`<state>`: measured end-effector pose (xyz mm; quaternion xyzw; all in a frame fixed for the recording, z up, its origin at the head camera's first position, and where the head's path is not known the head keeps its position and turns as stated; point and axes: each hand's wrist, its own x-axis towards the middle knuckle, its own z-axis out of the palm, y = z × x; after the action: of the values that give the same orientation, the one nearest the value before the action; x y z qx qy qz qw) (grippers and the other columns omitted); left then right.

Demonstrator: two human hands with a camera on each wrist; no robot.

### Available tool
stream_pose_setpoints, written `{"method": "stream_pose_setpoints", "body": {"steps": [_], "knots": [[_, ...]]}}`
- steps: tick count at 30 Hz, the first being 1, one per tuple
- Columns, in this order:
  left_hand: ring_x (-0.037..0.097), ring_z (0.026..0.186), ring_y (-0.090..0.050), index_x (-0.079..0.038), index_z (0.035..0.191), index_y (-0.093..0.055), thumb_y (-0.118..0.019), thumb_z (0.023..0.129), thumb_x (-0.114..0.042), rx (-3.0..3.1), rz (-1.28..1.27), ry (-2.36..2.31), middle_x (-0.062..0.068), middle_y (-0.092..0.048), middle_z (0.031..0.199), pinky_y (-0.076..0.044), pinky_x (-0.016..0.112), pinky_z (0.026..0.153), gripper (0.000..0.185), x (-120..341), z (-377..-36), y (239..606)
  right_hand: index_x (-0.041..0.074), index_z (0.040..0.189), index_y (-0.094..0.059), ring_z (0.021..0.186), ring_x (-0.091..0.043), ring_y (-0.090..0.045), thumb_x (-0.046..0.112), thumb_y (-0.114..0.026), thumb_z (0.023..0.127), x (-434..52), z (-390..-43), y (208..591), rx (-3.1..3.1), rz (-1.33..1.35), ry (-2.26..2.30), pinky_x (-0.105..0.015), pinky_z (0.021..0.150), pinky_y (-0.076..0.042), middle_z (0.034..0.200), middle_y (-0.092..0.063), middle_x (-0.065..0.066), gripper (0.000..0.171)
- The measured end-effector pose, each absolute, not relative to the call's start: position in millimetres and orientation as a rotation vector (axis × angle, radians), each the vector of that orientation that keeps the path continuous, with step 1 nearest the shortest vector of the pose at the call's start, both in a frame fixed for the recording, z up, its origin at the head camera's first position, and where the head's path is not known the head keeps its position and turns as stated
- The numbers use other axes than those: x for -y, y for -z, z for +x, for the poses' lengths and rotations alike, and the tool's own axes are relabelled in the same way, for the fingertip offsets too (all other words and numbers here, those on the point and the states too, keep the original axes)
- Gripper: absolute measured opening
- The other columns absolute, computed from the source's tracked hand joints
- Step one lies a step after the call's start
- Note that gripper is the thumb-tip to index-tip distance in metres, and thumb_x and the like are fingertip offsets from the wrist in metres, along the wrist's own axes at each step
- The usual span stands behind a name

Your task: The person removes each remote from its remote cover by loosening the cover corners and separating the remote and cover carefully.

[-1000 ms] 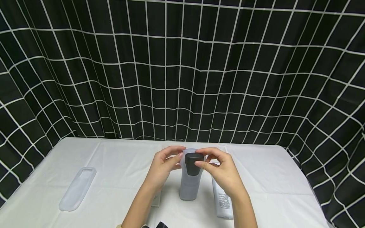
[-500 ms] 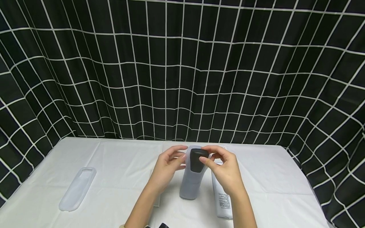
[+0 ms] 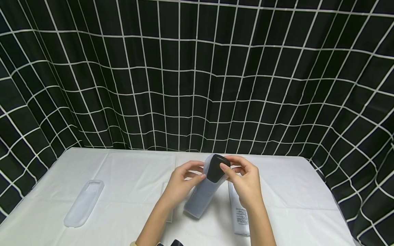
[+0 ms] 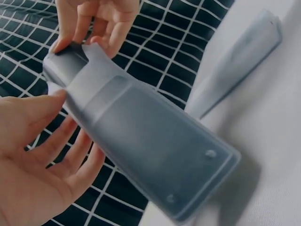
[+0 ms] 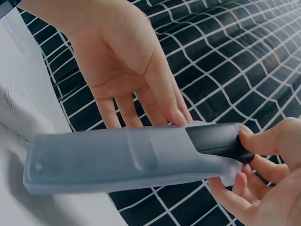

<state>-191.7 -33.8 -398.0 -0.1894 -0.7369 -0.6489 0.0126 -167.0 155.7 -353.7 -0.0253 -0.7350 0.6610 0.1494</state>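
A black remote (image 3: 215, 171) sits partly inside a translucent grey silicone cover (image 3: 200, 198), tilted with its top to the right and its lower end close to the white table (image 3: 129, 184). My left hand (image 3: 181, 182) holds the cover's upper part, thumb in front and fingers behind. My right hand (image 3: 246, 181) pinches the remote's exposed black top. In the left wrist view the cover (image 4: 150, 146) fills the frame, with the black top (image 4: 70, 52) under the right hand's fingertips (image 4: 89, 28). In the right wrist view the cover (image 5: 113, 157) lies across the left hand's fingers (image 5: 141, 99).
A second translucent cover (image 3: 83, 203) lies flat at the table's left. A white remote (image 3: 240, 213) lies beside my right forearm, and a small white item (image 3: 168, 213) shows under my left forearm. A black curtain with a white grid (image 3: 197, 75) hangs behind the table.
The covered remote went from standing upright to tilted: its top moved right and up, its lower end swung left. Both hands moved right with it.
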Motion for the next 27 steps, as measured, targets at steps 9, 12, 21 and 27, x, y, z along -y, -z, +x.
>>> {"method": "stream_pose_setpoints", "body": {"steps": [9,12,21,27], "knots": [[0.023,0.095,-0.074,-0.008,0.125,-0.073,-0.08,0.092,-0.009,2.395,-0.583,1.894,0.014,-0.075,0.114,-0.061,0.032,0.082,0.034,39,-193,398,-0.01,0.122,-0.068,0.072,-0.007,-0.062,-0.002,-0.074,0.094,-157,-174,359,2.027,-0.233,-1.991,-0.022,0.066,-0.061,0.097,-0.059,-0.002,0.03],[0.021,0.094,-0.072,-0.009,0.125,-0.073,-0.084,0.089,-0.01,2.426,-0.597,1.851,0.013,-0.075,0.114,-0.06,0.034,0.083,0.038,41,-194,399,-0.01,0.121,-0.069,0.071,-0.008,-0.063,-0.002,-0.074,0.095,-157,-175,361,1.984,-0.259,-2.026,-0.023,0.065,-0.062,0.098,-0.057,-0.004,0.028],[0.024,0.098,-0.07,-0.012,0.126,-0.074,-0.086,0.087,-0.014,2.51,-0.636,1.78,0.009,-0.075,0.112,-0.059,0.037,0.088,0.041,49,-196,400,-0.012,0.125,-0.065,0.07,-0.01,-0.055,0.002,-0.073,0.097,-161,-176,361,1.918,-0.354,-2.108,-0.024,0.067,-0.063,0.1,-0.055,-0.004,0.031],[0.025,0.102,-0.07,-0.011,0.125,-0.074,-0.086,0.088,-0.016,2.543,-0.679,1.755,0.009,-0.075,0.113,-0.059,0.038,0.09,0.039,57,-199,400,-0.01,0.124,-0.065,0.072,-0.011,-0.053,0.003,-0.073,0.097,-162,-176,361,1.893,-0.404,-2.134,-0.024,0.066,-0.062,0.095,-0.057,0.0,0.031]]}}
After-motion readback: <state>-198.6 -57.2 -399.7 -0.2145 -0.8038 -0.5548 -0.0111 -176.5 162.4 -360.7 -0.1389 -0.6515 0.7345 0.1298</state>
